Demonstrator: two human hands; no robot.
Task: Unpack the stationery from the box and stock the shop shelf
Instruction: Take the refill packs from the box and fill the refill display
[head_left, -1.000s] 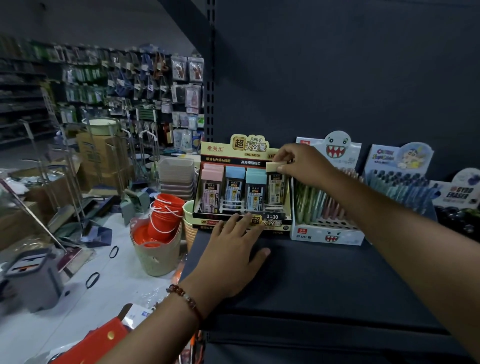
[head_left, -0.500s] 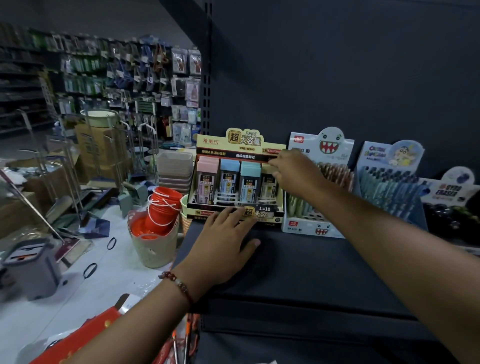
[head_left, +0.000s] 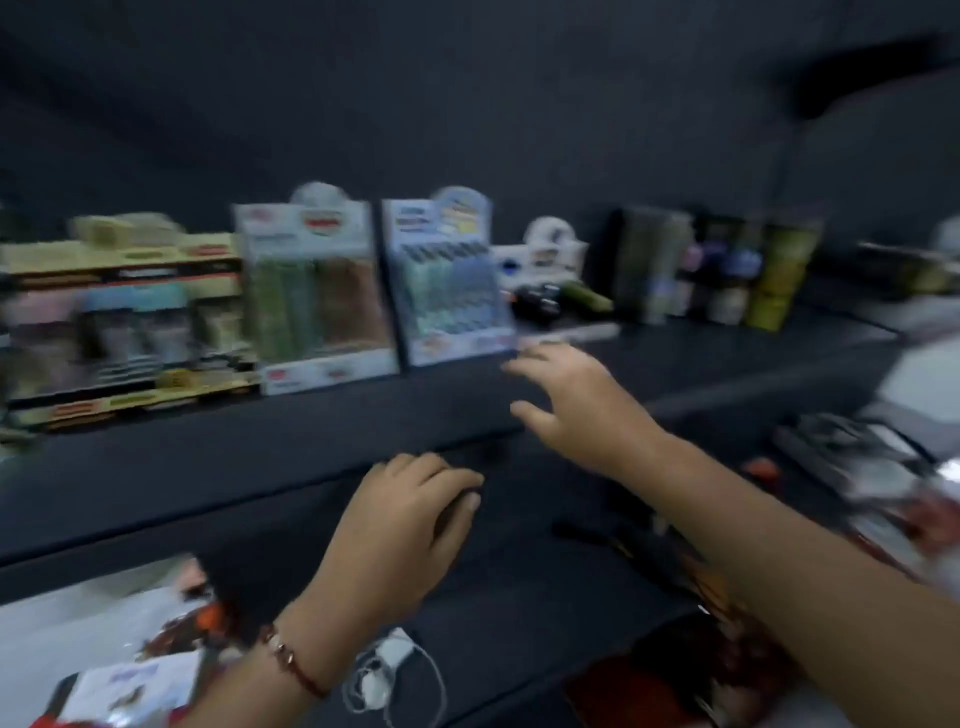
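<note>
On the dark shelf (head_left: 260, 467), seen from the head camera, several display boxes of stationery stand in a row against the back wall. The picture is blurred, so small details cannot be read. At the far left stands the yellow eraser box (head_left: 124, 322) with pink, blue and green packs inside. Just beside it, to the right, stands a white pen box (head_left: 311, 301), and next to that a pale blue pen box (head_left: 447, 291). Further right are a small white box (head_left: 545, 260) and some dark containers (head_left: 717, 270).

The left hand (head_left: 400, 530), with a beaded bracelet (head_left: 291, 660) on the wrist, is at the front edge of the shelf; its fingers are bent downward and hold nothing that I can see. The right hand (head_left: 576, 405) is above the shelf, just in front of the pale blue pen box, fingers spread and empty.

Below the shelf lies a white cable (head_left: 395, 670).
</note>
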